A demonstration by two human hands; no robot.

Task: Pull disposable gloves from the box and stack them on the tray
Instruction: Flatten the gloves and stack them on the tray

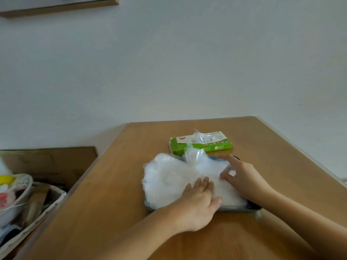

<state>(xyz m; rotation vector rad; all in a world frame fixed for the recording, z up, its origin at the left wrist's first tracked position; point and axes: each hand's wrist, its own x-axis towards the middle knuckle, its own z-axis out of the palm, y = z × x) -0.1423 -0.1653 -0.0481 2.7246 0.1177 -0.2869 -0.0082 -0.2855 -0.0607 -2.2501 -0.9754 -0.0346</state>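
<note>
A wooden table (105,203) carried a tray (251,205) near its middle, heaped with clear gloves (169,177). Both hands, left (197,203) and right (244,177), pressed flat and unclenched on the heap. A green box (201,145) sat just behind, toward the far edge.

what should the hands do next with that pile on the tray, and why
Probably lift the right hand and reach to the green box, where a glove pokes out of the slot. Both hands lie flat on the glove pile, the left hand pressing it onto the tray, so it looks settled.
</note>
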